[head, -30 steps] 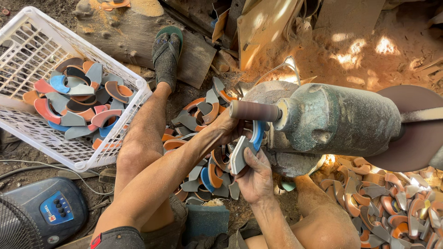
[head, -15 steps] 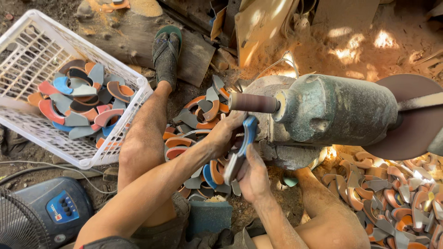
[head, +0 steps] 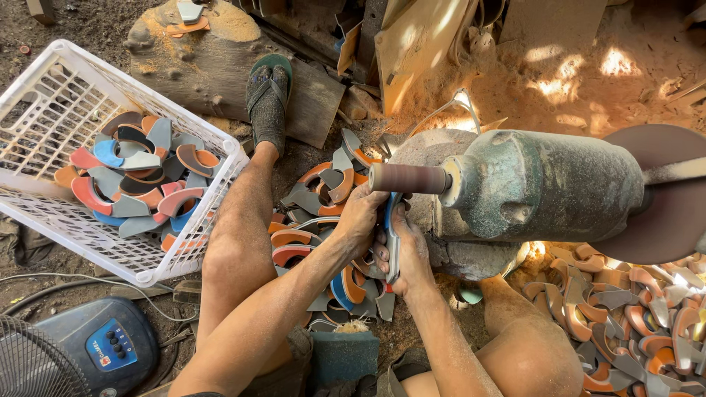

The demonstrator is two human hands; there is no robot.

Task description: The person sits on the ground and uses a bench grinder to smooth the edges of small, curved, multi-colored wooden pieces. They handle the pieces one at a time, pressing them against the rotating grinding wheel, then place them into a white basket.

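blue-edged curved piece [head: 390,235], mostly hidden, clamped between left hand [head: 360,219] and right hand [head: 408,254] under sanding drum [head: 409,179].

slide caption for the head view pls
Both hands, left hand and right hand, press a curved piece under the sanding drum.

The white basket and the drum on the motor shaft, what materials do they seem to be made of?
The white basket looks like moulded plastic: thin glossy lattice walls, slightly grubby. The drum seems wrapped in abrasive paper: matte, grainy, reddish-brown surface. Its core is hidden, so I cannot tell that part.
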